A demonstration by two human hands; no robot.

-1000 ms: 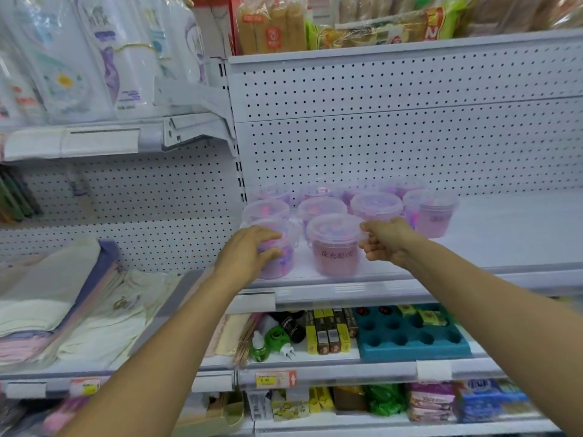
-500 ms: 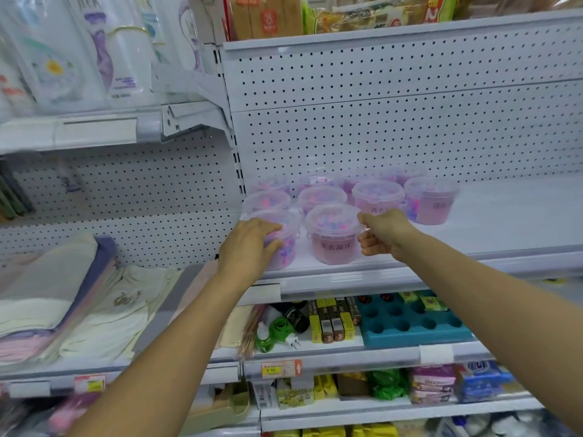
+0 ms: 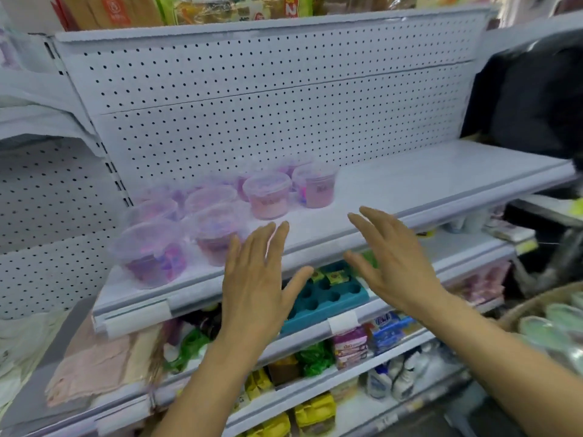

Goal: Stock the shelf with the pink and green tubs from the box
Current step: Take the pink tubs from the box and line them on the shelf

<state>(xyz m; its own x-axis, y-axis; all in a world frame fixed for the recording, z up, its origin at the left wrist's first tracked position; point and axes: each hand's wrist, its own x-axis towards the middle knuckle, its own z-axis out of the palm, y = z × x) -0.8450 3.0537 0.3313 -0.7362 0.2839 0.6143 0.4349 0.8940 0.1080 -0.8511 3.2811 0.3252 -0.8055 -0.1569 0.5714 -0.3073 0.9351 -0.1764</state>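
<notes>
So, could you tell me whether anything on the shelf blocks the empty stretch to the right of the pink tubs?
Nothing visible does. The shelf is bare to the right of the pink tubs, up to a dark, blurred shape at its far end. Both the left hand and right hand are open and empty in front of it.

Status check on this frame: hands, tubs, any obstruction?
Left hand and right hand both open, empty, in front of the shelf. Pink tubs grouped at shelf's left. Nothing blocking the bare right stretch.
</notes>
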